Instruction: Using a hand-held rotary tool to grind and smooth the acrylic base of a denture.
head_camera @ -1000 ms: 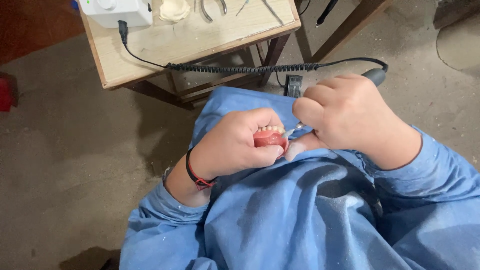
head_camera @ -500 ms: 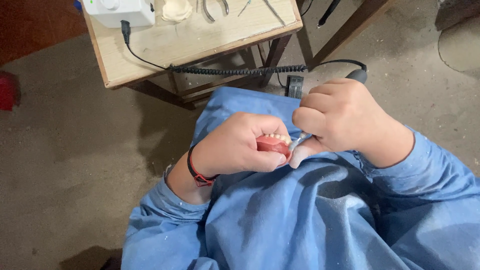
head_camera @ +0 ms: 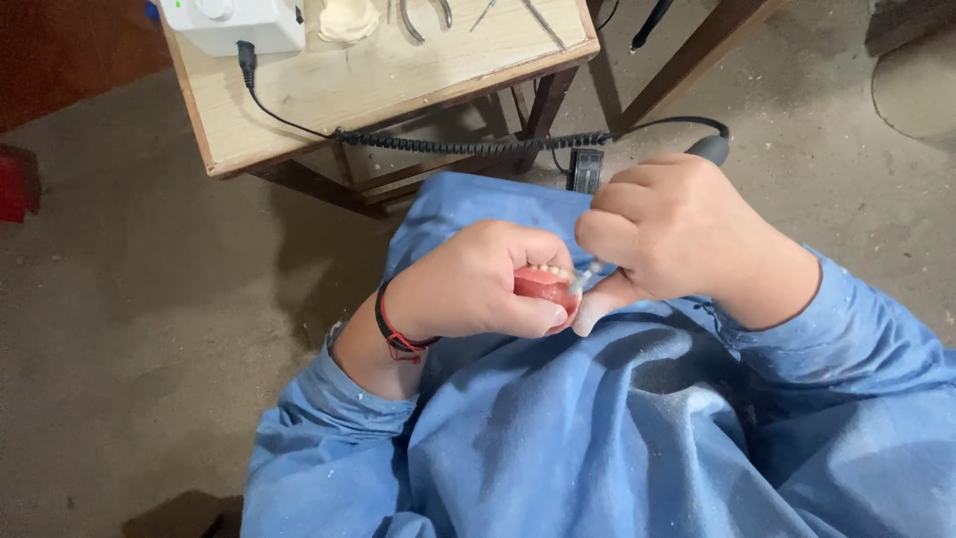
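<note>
My left hand (head_camera: 478,284) is closed around a pink denture with white teeth (head_camera: 546,286), held over my lap. My right hand (head_camera: 677,234) grips a dark rotary handpiece (head_camera: 710,149), and its metal tip (head_camera: 586,275) touches the denture's teeth side. A black coiled cord (head_camera: 468,144) runs from the handpiece up to a white control box (head_camera: 234,22) on the table. A red and black band circles my left wrist. Both sleeves and my lap are covered by a blue gown (head_camera: 617,428) dusted with white specks.
A small wooden table (head_camera: 398,85) stands ahead, holding the white box, a pale plaster piece (head_camera: 349,18), pliers (head_camera: 426,15) and thin metal tools. A black pedal (head_camera: 585,169) lies on the dusty concrete floor below it. A red object (head_camera: 15,184) sits at the left edge.
Both hands stay together on the denture. The view has shifted slightly, so the hands sit a bit lower right in it; the handpiece tip keeps working at the teeth.
</note>
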